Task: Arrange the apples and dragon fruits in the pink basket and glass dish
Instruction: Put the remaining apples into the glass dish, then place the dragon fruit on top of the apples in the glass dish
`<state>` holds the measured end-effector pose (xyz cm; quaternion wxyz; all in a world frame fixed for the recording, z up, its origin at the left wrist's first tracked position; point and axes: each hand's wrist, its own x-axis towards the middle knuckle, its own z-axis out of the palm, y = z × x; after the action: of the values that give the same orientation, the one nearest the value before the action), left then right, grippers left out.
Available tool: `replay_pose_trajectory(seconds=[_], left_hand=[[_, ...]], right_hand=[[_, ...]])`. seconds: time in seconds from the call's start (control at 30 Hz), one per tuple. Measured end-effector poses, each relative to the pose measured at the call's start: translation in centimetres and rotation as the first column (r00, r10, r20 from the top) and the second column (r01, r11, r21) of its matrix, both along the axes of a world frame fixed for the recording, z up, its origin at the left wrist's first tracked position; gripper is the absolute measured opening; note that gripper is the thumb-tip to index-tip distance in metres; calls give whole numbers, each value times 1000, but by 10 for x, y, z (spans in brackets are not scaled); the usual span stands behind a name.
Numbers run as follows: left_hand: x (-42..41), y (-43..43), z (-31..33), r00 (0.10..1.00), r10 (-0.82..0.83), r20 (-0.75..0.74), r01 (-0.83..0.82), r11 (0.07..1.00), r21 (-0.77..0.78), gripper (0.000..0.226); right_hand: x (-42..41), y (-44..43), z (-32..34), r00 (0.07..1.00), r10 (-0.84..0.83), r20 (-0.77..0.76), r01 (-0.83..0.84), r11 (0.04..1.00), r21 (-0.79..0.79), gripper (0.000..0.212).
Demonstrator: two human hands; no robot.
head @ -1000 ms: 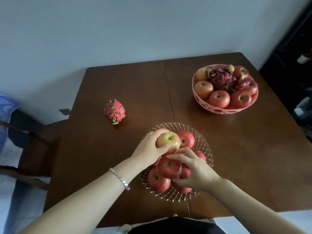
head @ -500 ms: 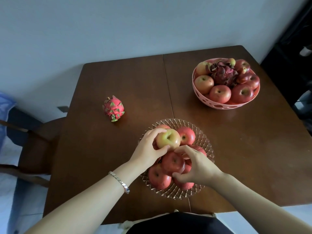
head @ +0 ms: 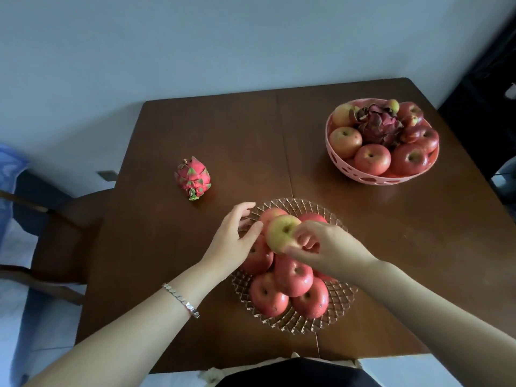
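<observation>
Since the earlier frame the yellow-green apple [head: 281, 233] had passed from the left hand [head: 233, 238] to the right hand [head: 325, 245], whose fingers were clamped on its right side and underside. The left hand had let go — fingers spread, thumb tip just beside the apple's left face. The apple sat atop the pile of red apples [head: 291, 275] in the glass dish [head: 339, 298], lower centre of the frame. The pink basket [head: 363, 177], already holding apples and a dark dragon fruit [head: 378, 125], stood at upper right. One loose dragon fruit [head: 192, 177] lay on the counter [head: 223, 129] up and left of the dish — its long axis running near-vertically in the frame, and judged closer to the free left hand.
</observation>
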<state>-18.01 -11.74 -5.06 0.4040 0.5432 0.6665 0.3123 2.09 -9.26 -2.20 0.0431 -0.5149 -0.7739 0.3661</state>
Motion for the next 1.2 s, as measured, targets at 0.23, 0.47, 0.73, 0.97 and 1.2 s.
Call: replay_pose_trajectory(seconds=[0.23,0.47,0.73,0.97,1.2], left_hand=[[-75,51,7,917,363,-165,-372,928,-24,63],[-122,125,-23,844,428,-324,-519,805,-288,100],[-120,143,-38,861,495,-119,-504,798,-330,73],[-33,105,40,966,214,146,-205,976,-77,68],[27,64,79,980,-187,65,186,982,15,101]], right_hand=[[-51,60,22,989,-9,-151,29,991,129,5],[-91,98,15,986,-19,-168,31,997,67,4],[-90,117,-4,977,-122,-176,124,992,-4,7],[-82,106,6,851,-399,-342,306,906,-294,70],[-31,64,42,534,-551,-641,393,833,-389,50]])
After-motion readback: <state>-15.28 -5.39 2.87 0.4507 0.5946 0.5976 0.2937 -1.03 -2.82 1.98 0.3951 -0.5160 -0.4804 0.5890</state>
